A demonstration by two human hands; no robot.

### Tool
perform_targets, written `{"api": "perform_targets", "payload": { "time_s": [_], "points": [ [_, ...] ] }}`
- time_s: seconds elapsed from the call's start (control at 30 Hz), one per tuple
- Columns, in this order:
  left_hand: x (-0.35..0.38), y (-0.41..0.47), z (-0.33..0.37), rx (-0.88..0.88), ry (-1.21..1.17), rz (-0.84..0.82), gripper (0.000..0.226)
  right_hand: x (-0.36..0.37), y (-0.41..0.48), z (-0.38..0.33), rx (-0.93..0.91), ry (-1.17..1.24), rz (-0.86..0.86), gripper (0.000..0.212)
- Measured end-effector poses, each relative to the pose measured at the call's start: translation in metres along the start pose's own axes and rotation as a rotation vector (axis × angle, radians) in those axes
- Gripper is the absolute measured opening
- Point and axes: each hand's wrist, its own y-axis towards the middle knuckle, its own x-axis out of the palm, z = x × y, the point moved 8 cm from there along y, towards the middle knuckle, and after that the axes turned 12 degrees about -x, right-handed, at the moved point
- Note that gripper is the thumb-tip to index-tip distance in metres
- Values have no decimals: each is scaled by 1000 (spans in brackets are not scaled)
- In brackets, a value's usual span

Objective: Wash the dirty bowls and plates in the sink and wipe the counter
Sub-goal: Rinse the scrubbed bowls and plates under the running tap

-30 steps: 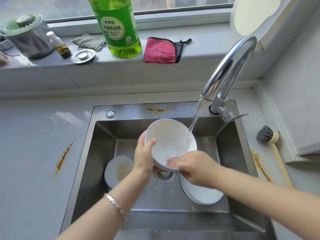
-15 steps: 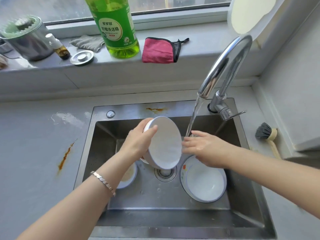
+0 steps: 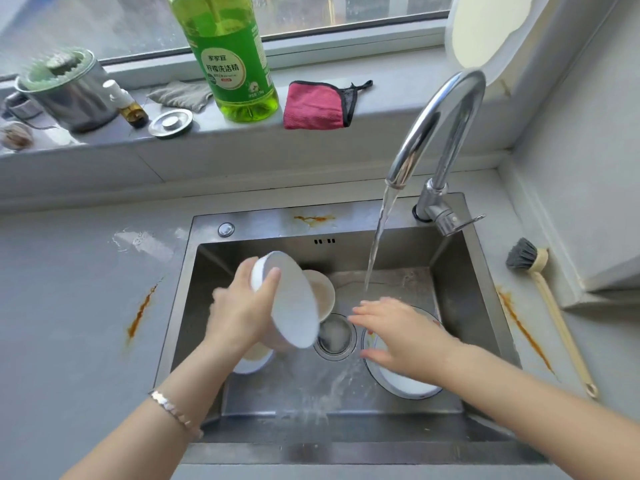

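My left hand [image 3: 240, 311] grips a white bowl [image 3: 294, 306] by its rim, tilted on its side over the steel sink [image 3: 242, 223]. Behind it a dirty bowl [image 3: 323, 289] with brown residue shows, and another dirty dish [image 3: 251, 358] lies partly hidden under my left wrist. My right hand [image 3: 401, 336] hovers with fingers spread and nothing in it, just above a white bowl [image 3: 405, 384] lying in the right of the basin. Water runs from the faucet [image 3: 440, 123] into the sink behind my right hand.
Brown stains mark the grey counter [image 3: 69, 323] on the left and right. A dish brush [image 3: 540, 292] lies right of the sink. On the sill stand a green detergent bottle [image 3: 232, 57], a red cloth [image 3: 317, 105], a grey rag [image 3: 180, 95], a metal lid [image 3: 171, 123] and a metal pot [image 3: 65, 88].
My right hand left the bowl held by my left hand and moved down over the bowl in the basin. My left hand tipped its bowl leftwards, away from the stream.
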Motion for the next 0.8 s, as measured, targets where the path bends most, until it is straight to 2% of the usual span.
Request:
{"api": "perform_targets", "payload": {
  "time_s": [0.03, 0.1, 0.17, 0.27, 0.3, 0.37, 0.43, 0.5, 0.53, 0.6, 0.67, 0.73, 0.8],
  "points": [
    [13, -1, -2, -98, -228, -146, 42, -7, 3, -10, 10, 125, 50, 58],
    [40, -11, 3, -263, -465, -334, 35, -11, 12, -20, 11, 209, 98, 64],
    [59, -23, 19, -355, -544, -455, 38, -19, 17, -15, 42, 175, 225, 53],
    [66, -21, 55, -296, -574, -511, 48, -36, 10, 14, 176, 263, 463, 45],
    [67, -16, 64, -257, -576, -506, 49, -40, 8, 26, 230, 390, 532, 44],
    [65, -8, 74, -156, -565, -446, 36, -48, 5, 52, 358, 696, 704, 33],
    [57, 0, 75, 28, -448, -243, 24, -52, 3, 76, 513, 827, 797, 36],
    [52, -5, 78, 332, -253, 17, 26, -49, 2, 92, 628, 853, 820, 48],
    [55, -14, 83, 516, -203, 77, 35, -46, 2, 97, 669, 880, 830, 57],
    [78, -36, 97, 850, -66, 67, 49, -43, 4, 102, 726, 935, 839, 64],
    [98, -45, 109, 1064, 78, 145, 51, -42, 8, 97, 727, 980, 816, 54],
    [93, -31, 121, 991, -18, 227, 51, -42, 11, 92, 697, 1032, 836, 46],
    [82, -12, 127, 755, -269, 94, 52, -44, 8, 92, 707, 1058, 898, 44]
  ]
}}
